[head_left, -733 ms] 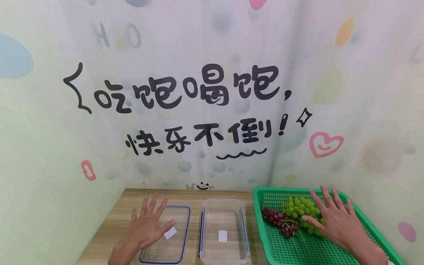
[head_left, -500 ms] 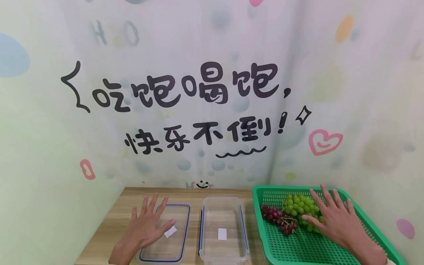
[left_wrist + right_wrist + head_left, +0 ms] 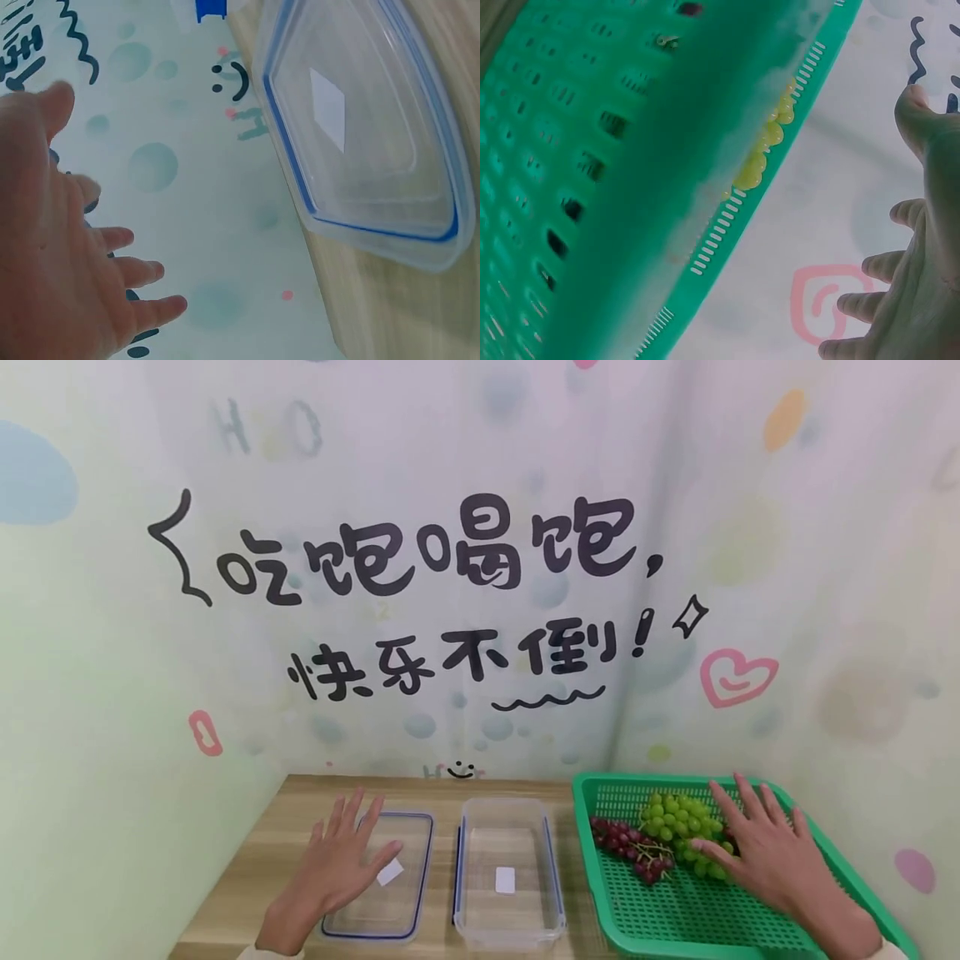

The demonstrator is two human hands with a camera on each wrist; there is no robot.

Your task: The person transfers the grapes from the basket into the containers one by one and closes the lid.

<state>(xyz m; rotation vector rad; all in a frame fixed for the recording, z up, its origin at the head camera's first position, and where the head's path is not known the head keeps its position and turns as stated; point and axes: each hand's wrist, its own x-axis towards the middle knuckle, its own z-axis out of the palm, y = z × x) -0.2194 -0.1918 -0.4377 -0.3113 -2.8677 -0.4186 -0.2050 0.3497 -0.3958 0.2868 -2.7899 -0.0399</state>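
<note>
My left hand [image 3: 337,868] hovers palm down with its fingers spread, overlapping the left side of a clear lid [image 3: 405,902] with a blue seal in the head view. The left wrist view shows the same lid [image 3: 375,112] apart from the fingers. Fingers spread as well, my right hand [image 3: 772,860] is held over the right part of a green plastic basket [image 3: 630,927]. Green grapes [image 3: 678,818] and red grapes [image 3: 626,847] lie in that basket, partly hidden by this hand. Neither hand holds anything.
Between lid and basket stands a clear food container [image 3: 510,910] with a white label [image 3: 506,880]. All rest on a wooden table [image 3: 247,877]. A printed curtain [image 3: 450,460] with black lettering hangs right behind the table.
The head view has tilted slightly, so wall and table things sit a little higher. The left hand has shifted slightly right; the right hand stays nearly the same.
</note>
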